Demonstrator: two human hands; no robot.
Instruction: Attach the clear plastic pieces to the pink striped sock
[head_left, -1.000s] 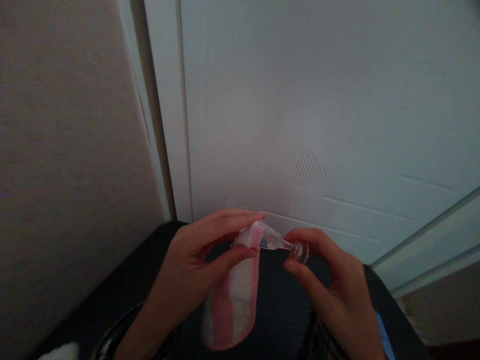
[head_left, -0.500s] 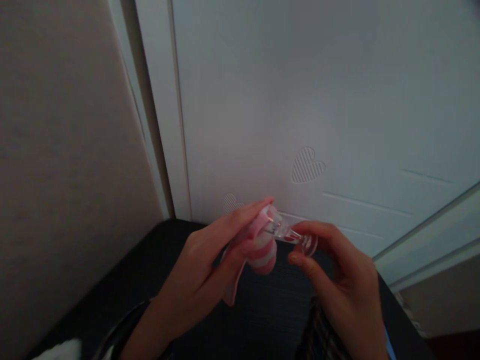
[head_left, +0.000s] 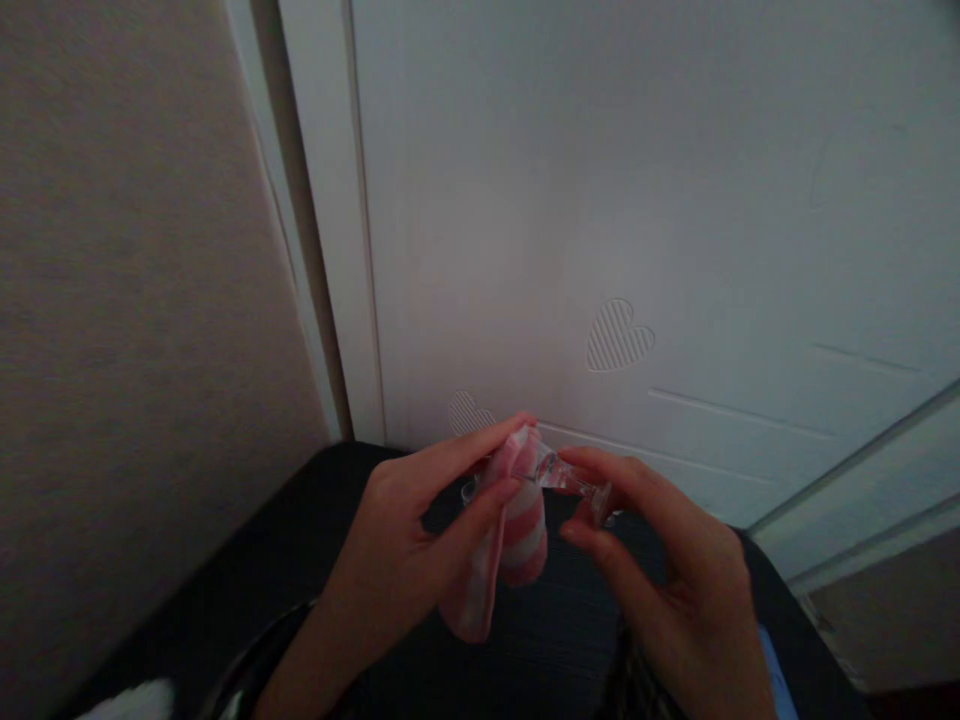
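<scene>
My left hand point(head_left: 420, 540) is closed, pinching a pink-and-white striped cloth point(head_left: 525, 540) between thumb and fingers. The cloth is folded about a small clear stemmed glass point(head_left: 551, 468) that lies tilted on its side, with its bowl mostly covered. A clear edge peeks out left of the cloth, under my left fingers. My right hand point(head_left: 667, 560) grips the glass near its stem and foot, at the right of the cloth. Loose ends of the cloth hang down over the dark table.
Under my hands is a dark table point(head_left: 555, 650). Behind it stands a white panel point(head_left: 600, 200) with embossed hearts. A beige wall point(head_left: 135, 250) rises at the left. A white thing point(head_left: 131, 700) shows at bottom left, and something blue point(head_left: 778, 675) lies beside my right wrist.
The cloth now hangs lower beneath my left hand. My right hand has shifted slightly left, and the glass's foot has tipped lower.
</scene>
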